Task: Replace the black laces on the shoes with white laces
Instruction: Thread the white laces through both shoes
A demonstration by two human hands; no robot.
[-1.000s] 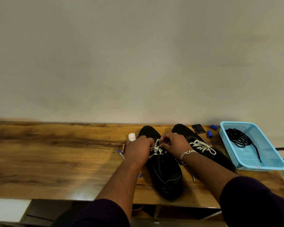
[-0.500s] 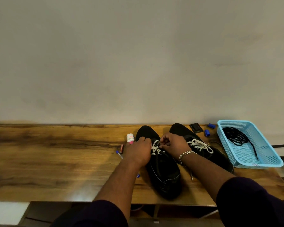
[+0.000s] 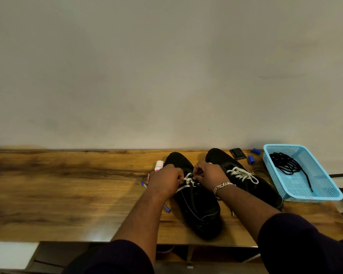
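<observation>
Two bare hands meet over the nearer of two black shoes on a wooden worktop [image 3: 67,194]. The left hand [image 3: 164,179] has its fingers curled, pinching a strand of white lace [image 3: 188,180] at the shoe's eyelets. The right hand [image 3: 209,176], with a silver chain bracelet [image 3: 222,185] on its wrist, also pinches the white lace from the other side, fingers bent tightly. The two hands nearly touch above the lacing.

The left shoe [image 3: 198,210] lies under them, toe pointing towards the wall, heel near the worktop's front edge, only partly laced. Just beside it on the right stands the second shoe [image 3: 251,184], laced in white [image 3: 242,174].

Further right sits a light blue plastic basket [image 3: 321,186] holding a tangle of black laces [image 3: 287,165]. Between the second shoe and the basket lie a small black object [image 3: 237,153] and two small blue caps [image 3: 251,159]. Left of the hands stand a small white bottle [image 3: 159,165] and a blue-capped pen [image 3: 144,184], partly hidden by the left forearm.
</observation>
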